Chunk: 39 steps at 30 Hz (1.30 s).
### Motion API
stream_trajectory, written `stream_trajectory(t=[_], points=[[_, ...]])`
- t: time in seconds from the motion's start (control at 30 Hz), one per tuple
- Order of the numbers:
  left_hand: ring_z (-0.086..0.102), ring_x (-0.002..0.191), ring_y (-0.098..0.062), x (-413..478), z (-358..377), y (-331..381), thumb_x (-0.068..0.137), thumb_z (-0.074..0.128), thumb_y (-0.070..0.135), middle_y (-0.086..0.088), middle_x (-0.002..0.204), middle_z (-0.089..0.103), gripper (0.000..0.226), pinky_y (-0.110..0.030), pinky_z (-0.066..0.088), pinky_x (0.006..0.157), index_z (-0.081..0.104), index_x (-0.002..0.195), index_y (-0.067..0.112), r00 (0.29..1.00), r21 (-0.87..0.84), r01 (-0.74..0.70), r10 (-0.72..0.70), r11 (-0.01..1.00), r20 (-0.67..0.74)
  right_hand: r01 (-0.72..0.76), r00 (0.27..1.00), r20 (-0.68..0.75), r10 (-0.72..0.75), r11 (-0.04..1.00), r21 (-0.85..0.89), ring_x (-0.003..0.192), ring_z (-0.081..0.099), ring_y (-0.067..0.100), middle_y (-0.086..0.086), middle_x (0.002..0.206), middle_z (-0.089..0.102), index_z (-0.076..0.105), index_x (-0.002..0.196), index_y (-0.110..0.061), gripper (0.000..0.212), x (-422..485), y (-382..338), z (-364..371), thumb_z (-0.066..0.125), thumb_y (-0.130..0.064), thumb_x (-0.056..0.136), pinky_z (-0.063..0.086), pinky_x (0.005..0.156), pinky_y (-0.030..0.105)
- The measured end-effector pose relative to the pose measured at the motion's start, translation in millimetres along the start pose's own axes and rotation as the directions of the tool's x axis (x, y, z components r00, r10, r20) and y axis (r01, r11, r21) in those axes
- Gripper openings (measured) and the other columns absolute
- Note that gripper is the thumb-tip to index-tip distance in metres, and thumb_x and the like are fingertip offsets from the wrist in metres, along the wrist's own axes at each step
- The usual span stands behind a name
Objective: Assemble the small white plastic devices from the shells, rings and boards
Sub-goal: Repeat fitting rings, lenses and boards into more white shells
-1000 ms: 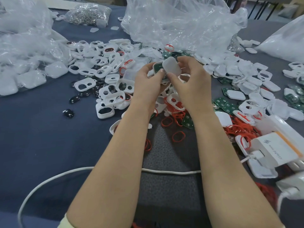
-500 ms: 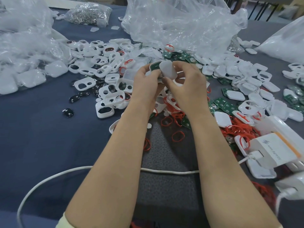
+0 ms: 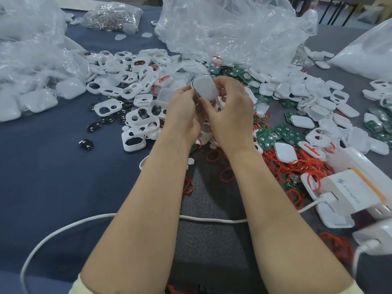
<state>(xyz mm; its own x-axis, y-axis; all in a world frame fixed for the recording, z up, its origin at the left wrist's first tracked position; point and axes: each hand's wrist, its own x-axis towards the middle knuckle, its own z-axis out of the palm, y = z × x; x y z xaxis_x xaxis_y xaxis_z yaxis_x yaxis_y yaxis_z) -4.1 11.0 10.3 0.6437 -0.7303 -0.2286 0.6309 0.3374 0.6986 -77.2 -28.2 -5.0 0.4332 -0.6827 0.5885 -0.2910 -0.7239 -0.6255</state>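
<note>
Device (image 3: 205, 87) held up off the desk (image 3: 53, 177), pinched between both hands: left hand (image 3: 183, 109) on its left edge, right hand (image 3: 230, 111) curled round its right side, both equally near. Blank white face up, long axis running far-left to near-right. Loose shells (image 3: 108, 108), green boards (image 3: 265, 140) and red rings (image 3: 297, 164) heaped below; nothing seems to block a squeeze.

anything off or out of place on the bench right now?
Nothing looks damaged. Left hand and right hand both hold one white shell. Odd: a white cable crosses the work area beneath both forearms, and the white charger sits on loose red rings and shells at right.
</note>
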Motion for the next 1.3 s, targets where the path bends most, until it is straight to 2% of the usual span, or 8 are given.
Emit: stream_trajectory(t=[0.13,0.3,0.5,0.63,0.77,0.9,1.03,1.3], points=[[0.058,0.073,-0.021,1.1,-0.9,0.1,0.097,0.034,-0.006,-0.017,0.093,0.059,0.039,-0.027,0.055,0.062,0.049,0.133,-0.002,1.000,-0.001,-0.008,0.008,1.000,-0.006,-0.004,1.000,-0.016,0.004,1.000,0.001,0.105,0.056,0.023,0.007,0.112,0.064,0.060,0.115,-0.006,0.038,-0.5,-0.6,-0.6,0.072,-0.021,0.082,0.043,0.088,0.028],[0.059,0.076,-0.021,0.8,-2.6,0.5,0.095,0.033,-0.007,-0.017,0.099,0.060,0.041,-0.027,0.055,0.068,0.051,0.131,0.000,1.000,0.006,-0.015,0.015,1.000,0.012,-0.020,0.999,-0.029,0.022,0.999,0.046,0.101,0.058,0.024,0.007,0.108,0.066,0.061,0.112,-0.005,0.038,-1.2,-3.2,-1.3,0.073,-0.023,0.081,0.045,0.088,0.033],[0.064,0.058,-0.017,-3.7,-1.3,2.1,0.095,0.040,-0.007,-0.015,0.085,0.065,0.038,-0.023,0.056,0.054,0.052,0.131,-0.001,1.000,0.006,-0.013,0.012,1.000,0.011,-0.035,0.995,-0.089,0.039,0.998,0.048,0.098,0.059,0.025,0.008,0.103,0.066,0.066,0.107,-0.003,0.032,-0.7,-0.3,-3.4,0.072,-0.023,0.083,0.047,0.086,0.034],[0.062,0.067,-0.019,-4.4,-0.3,1.4,0.097,0.037,-0.006,-0.016,0.090,0.063,0.038,-0.026,0.055,0.060,0.051,0.132,-0.002,1.000,-0.003,-0.008,0.008,1.000,0.016,-0.019,0.998,-0.058,0.020,1.000,0.014,0.098,0.060,0.026,0.008,0.102,0.067,0.068,0.105,-0.006,0.028,-1.2,1.1,-0.4,0.071,-0.022,0.083,0.044,0.086,0.029],[0.060,0.074,-0.021,-2.4,1.2,0.6,0.099,0.034,-0.003,-0.017,0.098,0.060,0.036,-0.028,0.054,0.069,0.050,0.131,0.000,1.000,-0.013,-0.017,0.017,1.000,0.009,-0.009,0.999,-0.032,0.009,1.000,-0.021,0.100,0.058,0.029,0.007,0.105,0.067,0.069,0.106,-0.007,0.027,-2.7,1.4,4.3,0.070,-0.022,0.083,0.034,0.082,0.020],[0.059,0.074,-0.020,-1.4,2.6,-1.6,0.100,0.032,-0.003,-0.017,0.100,0.059,0.033,-0.025,0.055,0.059,0.052,0.126,0.004,0.999,-0.003,-0.033,0.033,0.999,-0.016,-0.013,0.999,-0.038,0.012,0.999,-0.031,0.101,0.058,0.029,0.007,0.108,0.067,0.069,0.106,-0.007,0.027,-2.4,-0.3,4.1,0.070,-0.020,0.083,0.035,0.083,0.023],[0.058,0.069,-0.017,-1.3,4.0,-2.6,0.101,0.032,0.000,-0.011,0.088,0.060,0.026,-0.018,0.053,0.050,0.052,0.115,0.010,0.998,-0.006,-0.049,0.049,0.999,-0.031,-0.012,0.999,-0.040,0.011,0.999,-0.042,0.106,0.057,0.029,0.007,0.113,0.067,0.069,0.108,-0.006,0.028,-2.2,-1.2,3.5,0.069,-0.020,0.084,0.037,0.088,0.026],[0.060,0.061,-0.010,-1.8,1.8,-6.0,0.105,0.036,0.017,-0.005,0.083,0.060,0.022,-0.018,0.051,0.050,0.051,0.120,0.010,0.990,0.112,-0.119,0.127,0.987,-0.067,0.016,0.999,-0.032,-0.019,0.996,-0.083,0.110,0.057,0.028,0.008,0.115,0.068,0.069,0.108,-0.005,0.026,-3.3,-3.1,4.8,0.066,-0.021,0.087,0.034,0.089,0.021]])
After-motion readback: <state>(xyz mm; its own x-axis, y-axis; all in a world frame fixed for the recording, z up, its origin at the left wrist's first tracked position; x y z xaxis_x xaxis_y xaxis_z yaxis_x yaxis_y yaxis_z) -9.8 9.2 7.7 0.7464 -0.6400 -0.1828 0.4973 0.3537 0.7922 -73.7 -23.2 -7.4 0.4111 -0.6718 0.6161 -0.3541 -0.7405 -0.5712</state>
